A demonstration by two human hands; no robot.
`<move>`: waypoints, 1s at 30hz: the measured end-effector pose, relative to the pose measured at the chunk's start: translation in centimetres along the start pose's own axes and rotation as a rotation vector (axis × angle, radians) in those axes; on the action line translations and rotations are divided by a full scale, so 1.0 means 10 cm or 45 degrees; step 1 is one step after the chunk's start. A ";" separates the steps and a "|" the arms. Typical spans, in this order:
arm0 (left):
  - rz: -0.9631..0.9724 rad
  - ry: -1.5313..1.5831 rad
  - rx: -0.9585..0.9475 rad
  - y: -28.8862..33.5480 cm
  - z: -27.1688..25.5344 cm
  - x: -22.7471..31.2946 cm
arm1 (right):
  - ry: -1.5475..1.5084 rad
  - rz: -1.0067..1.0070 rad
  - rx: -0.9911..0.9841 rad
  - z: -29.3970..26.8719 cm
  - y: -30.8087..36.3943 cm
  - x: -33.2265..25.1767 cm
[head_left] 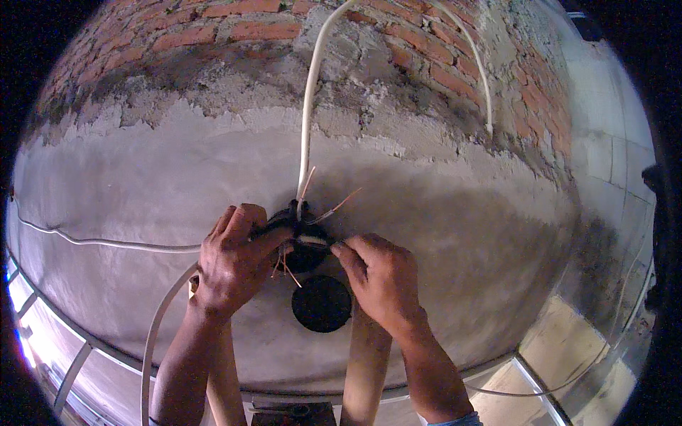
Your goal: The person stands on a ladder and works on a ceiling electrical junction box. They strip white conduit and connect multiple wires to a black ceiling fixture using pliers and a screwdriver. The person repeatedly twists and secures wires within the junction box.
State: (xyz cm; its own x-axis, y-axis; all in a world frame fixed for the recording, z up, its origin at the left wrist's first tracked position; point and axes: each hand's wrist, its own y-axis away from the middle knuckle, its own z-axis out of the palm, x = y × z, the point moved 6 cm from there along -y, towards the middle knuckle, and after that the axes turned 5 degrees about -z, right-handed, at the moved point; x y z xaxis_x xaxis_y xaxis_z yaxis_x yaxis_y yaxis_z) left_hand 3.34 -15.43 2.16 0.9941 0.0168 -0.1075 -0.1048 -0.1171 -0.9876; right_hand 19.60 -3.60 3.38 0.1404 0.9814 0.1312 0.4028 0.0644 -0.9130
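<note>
My left hand (pixel 234 255) is closed at the left side of a black round wiring box (pixel 305 259), its thumb pressed toward the middle. What its fingers hold is hidden. My right hand (pixel 380 277) pinches at the box's right edge, where a short whitish piece (pixel 312 241) reaches toward its fingertips; what is in the pinch is too small to tell. A white cable (pixel 307 128) comes down to the box from above. Thin bare-ended wires (pixel 334 209) stick out to the upper right. More copper wire ends (pixel 288 270) hang beside my left thumb.
A black round opening (pixel 321 305) lies just below the box in the grey plaster (pixel 440 284). White cables (pixel 121 246) pass behind my left hand. Exposed brick (pixel 263 30) and another cable (pixel 483 78) are above. Two pale wooden legs (pixel 366 362) stand between my forearms.
</note>
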 end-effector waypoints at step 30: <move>0.003 0.011 0.031 0.03 -0.02 -0.01 | 0.460 -0.327 0.154 0.38 -0.19 -0.29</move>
State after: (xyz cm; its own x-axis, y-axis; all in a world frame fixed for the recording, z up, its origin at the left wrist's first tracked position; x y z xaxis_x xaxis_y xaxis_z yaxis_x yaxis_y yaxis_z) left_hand 3.26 -15.66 1.89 0.9940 0.0082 -0.1093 -0.1081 -0.0926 -0.9898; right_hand 14.97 -5.92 3.26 0.3650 0.8060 0.4660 0.3605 0.3391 -0.8689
